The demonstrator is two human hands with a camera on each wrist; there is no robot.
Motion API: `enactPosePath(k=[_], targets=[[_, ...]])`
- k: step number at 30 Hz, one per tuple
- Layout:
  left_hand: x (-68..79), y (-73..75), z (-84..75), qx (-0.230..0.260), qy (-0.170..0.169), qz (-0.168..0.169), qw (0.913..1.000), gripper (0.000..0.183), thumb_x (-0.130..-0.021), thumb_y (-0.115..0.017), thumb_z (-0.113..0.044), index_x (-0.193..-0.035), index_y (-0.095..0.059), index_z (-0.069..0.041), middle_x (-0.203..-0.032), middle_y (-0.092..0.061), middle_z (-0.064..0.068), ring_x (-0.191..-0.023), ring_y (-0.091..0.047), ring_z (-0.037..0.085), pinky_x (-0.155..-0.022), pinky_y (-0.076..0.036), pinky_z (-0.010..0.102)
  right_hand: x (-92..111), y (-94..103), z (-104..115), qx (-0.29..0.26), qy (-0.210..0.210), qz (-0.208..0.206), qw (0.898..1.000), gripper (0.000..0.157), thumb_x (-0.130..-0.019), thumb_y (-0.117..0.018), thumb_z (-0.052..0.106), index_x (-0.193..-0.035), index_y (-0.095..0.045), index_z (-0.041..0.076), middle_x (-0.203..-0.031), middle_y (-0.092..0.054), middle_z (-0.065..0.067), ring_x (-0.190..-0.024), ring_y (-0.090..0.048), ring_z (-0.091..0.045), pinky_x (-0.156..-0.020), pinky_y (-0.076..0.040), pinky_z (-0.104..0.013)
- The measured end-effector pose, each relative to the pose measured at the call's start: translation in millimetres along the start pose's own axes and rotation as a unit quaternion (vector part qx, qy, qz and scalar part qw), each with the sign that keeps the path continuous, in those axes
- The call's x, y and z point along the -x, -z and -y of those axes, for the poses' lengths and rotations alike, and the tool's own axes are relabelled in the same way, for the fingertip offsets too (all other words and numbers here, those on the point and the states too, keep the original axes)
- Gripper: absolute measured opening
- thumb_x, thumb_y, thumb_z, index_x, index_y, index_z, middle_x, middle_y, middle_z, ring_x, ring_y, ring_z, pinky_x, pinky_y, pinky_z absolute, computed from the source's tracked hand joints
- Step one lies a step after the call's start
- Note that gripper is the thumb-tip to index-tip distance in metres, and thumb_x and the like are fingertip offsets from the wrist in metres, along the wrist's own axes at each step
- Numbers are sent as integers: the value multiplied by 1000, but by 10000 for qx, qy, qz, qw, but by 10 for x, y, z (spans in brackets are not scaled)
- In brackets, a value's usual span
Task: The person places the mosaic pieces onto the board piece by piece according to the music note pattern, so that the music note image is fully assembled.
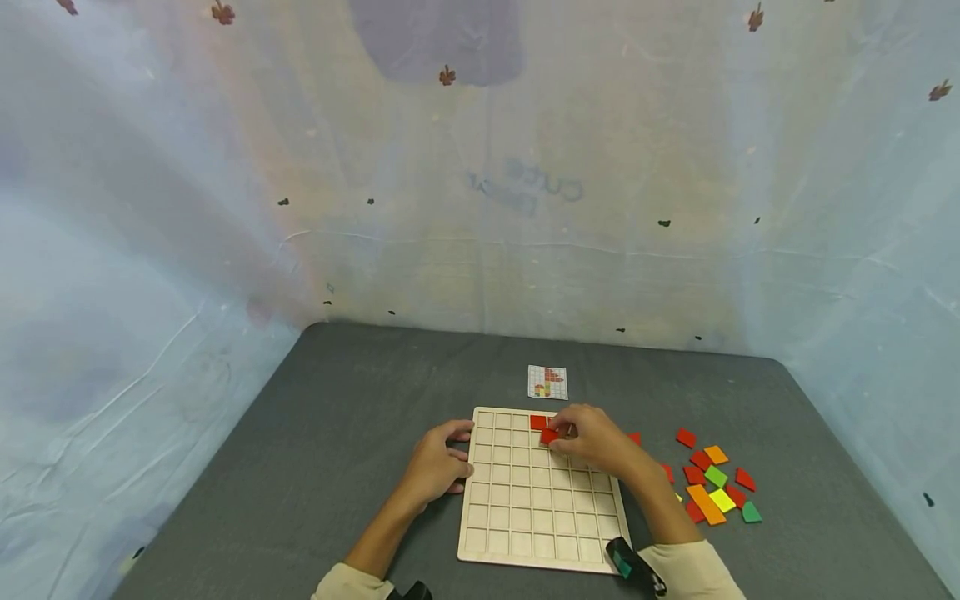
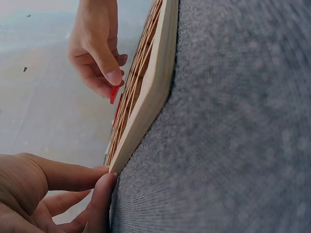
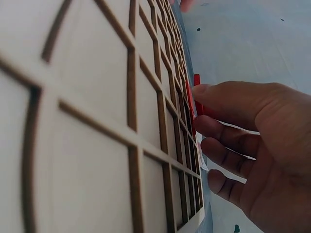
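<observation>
A pale wooden grid board (image 1: pixel 510 521) lies on the table. My left hand (image 1: pixel 437 462) pinches its left edge between thumb and finger, seen closely in the left wrist view. Over the upper part of the grid, my right hand (image 1: pixel 592 437) holds a red square tile (image 1: pixel 549 436) between thumb and fingers. That tile is tilted and stands slightly off the grid in the left wrist view. Another red tile (image 1: pixel 537 422) sits in the board's top row, just beyond the held one. The fingers partly hide the top right cells.
Behind the board lies a small pattern card (image 1: pixel 547 382) with a coloured figure on a grid. To the right are scattered loose tiles: several red ones, an orange tile (image 1: pixel 707 505), a lime tile (image 1: pixel 716 477) and a green tile (image 1: pixel 752 512). The right forearm partly covers the pile.
</observation>
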State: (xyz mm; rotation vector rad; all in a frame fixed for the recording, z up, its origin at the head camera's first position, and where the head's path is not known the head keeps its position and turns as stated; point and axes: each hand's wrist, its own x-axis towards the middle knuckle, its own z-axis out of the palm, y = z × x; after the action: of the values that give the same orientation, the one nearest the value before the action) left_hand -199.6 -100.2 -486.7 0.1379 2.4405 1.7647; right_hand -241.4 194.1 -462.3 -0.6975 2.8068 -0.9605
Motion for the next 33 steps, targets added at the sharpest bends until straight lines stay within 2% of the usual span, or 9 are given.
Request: enactPosePath(k=[5, 12, 33], targets=[[5, -4, 0, -27, 33, -10, 10000, 66, -81, -72, 10, -145, -61, -2, -135, -62, 20, -97, -67, 24, -56, -62, 36, -15, -10, 33, 22, -116, 36, 9999, 21, -93, -81, 12, -111, -77, 3, -98, -69, -1, -87, -59, -12, -73, -52, -28], [7, -9, 5, -47, 2, -24, 10000, 66, -81, -72, 11, -145, -61, -1, -134, -62, 20, -96, -67, 24, -56, -62, 36, -33, -10, 62, 56, -61, 34, 10000, 19, -93, -80, 10, -110, -77, 2, -95, -69, 0, -85, -59, -11, -73, -53, -28], [3, -5, 7, -36, 28, -39, 10000, 66, -81, -73, 11, -144, -62, -3, -134, -62, 19, -98, -67, 25, -56, -62, 35, -50, -69, 140, -403, -210, 108, 9989, 27, -92, -79, 3, -118, -74, 1, -98, -71, -2, -91, -64, -13, -80, -58, -31]])
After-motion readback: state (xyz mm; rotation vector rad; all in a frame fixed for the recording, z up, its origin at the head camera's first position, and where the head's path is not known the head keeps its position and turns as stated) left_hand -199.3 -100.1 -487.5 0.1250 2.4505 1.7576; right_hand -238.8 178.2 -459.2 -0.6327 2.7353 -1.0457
